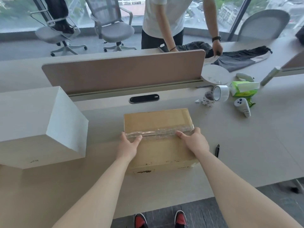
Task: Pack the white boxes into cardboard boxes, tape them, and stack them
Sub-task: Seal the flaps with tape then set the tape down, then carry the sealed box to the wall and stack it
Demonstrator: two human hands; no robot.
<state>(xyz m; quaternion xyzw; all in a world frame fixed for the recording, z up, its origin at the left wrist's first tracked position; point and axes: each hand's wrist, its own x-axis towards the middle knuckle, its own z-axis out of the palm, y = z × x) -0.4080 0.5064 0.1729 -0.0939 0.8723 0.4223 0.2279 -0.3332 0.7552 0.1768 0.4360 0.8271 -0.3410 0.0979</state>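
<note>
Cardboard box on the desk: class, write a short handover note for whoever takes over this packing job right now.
Hands: left hand and right hand both open, pressing the ends of the tape strip onto the cardboard box.
Things: cardboard box closed, on the desk right in front; tape roll far right; large white box at left.
Done: box closed, strip laid across its top.
Left: finish smoothing, stack it; the white box is not yet packed.

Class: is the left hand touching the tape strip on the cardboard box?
Touching. Head view: the left hand presses its fingers onto the tape strip.
</note>
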